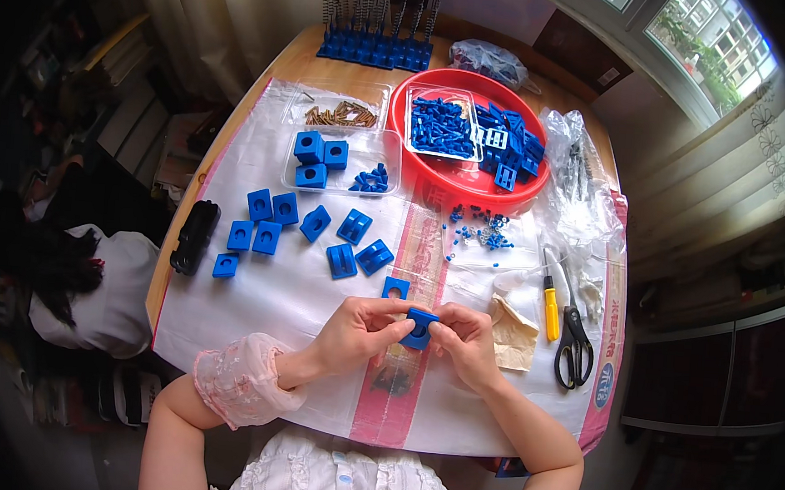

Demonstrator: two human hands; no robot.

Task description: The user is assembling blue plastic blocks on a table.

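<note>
Between both hands I hold a small blue plastic block with a round hole (419,330) above the near part of the table. My left hand (359,334) pinches its left side with thumb and fingers. On its right side, my right hand (464,341) grips it the same way. Just beyond my fingers a similar blue block (396,287) lies on the sheet. To the left lie several more blue holed blocks (266,237) and a few blue pieces with a curved channel (374,256).
A red basin (424,178) holds blue parts. Clear trays (376,187) hold blocks and brass-coloured pins (341,114). Small blue bits (493,234), a yellow-handled screwdriver (551,312), black scissors (573,349) and a black case (195,238) lie around. A rack with springs (375,53) stands behind. A person (107,289) is at left.
</note>
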